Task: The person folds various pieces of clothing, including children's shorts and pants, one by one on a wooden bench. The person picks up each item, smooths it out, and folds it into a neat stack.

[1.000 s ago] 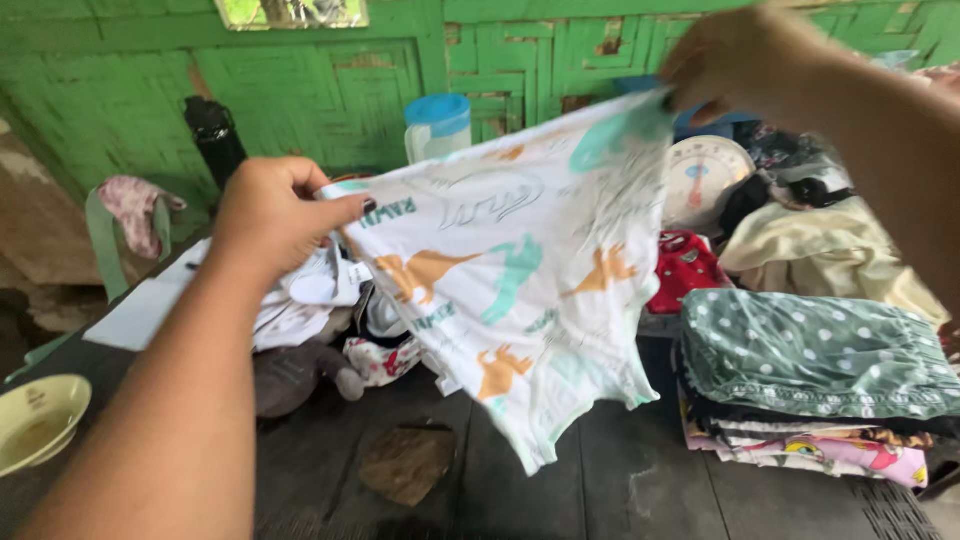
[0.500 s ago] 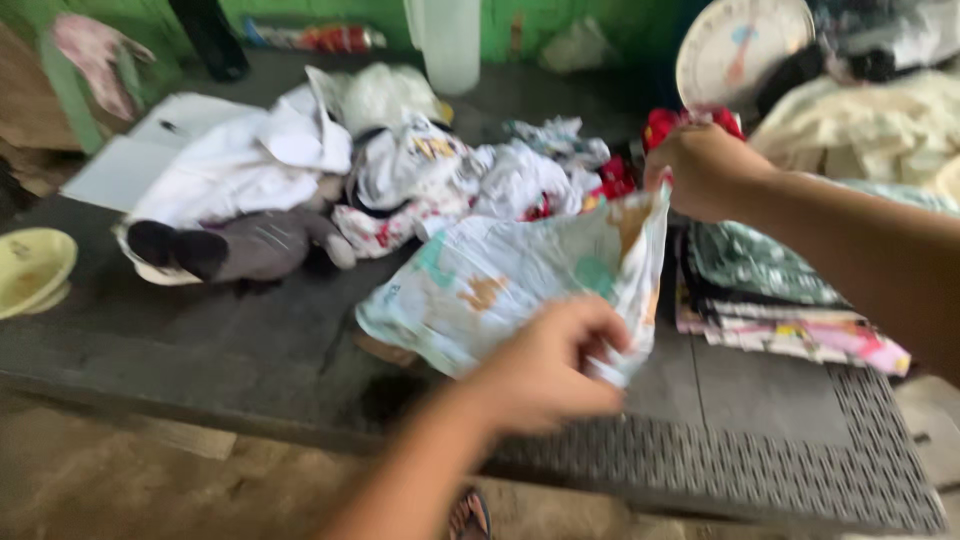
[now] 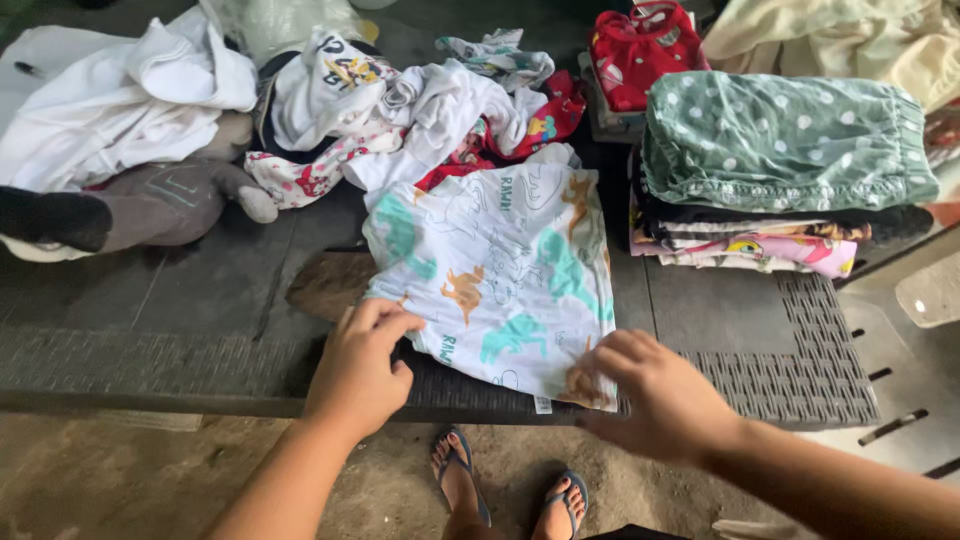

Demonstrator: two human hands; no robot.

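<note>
A white child's garment with teal and orange dinosaur prints (image 3: 500, 270) lies spread flat on the dark table (image 3: 200, 290), near its front edge. My left hand (image 3: 362, 365) pinches the garment's lower left edge. My right hand (image 3: 655, 395) rests with fingers spread on its lower right corner. Both hands touch the cloth at the table's front.
A stack of folded clothes topped by green polka-dot cloth (image 3: 780, 140) sits right of the garment. A heap of unfolded clothes (image 3: 400, 100) and white cloth (image 3: 110, 90) lies behind and to the left. A red garment (image 3: 640, 50) is at the back. My feet in sandals (image 3: 510, 490) show below.
The garment was held up in the air, then lowered; now it lies flat on the table, and both hands have come down to its near edge.
</note>
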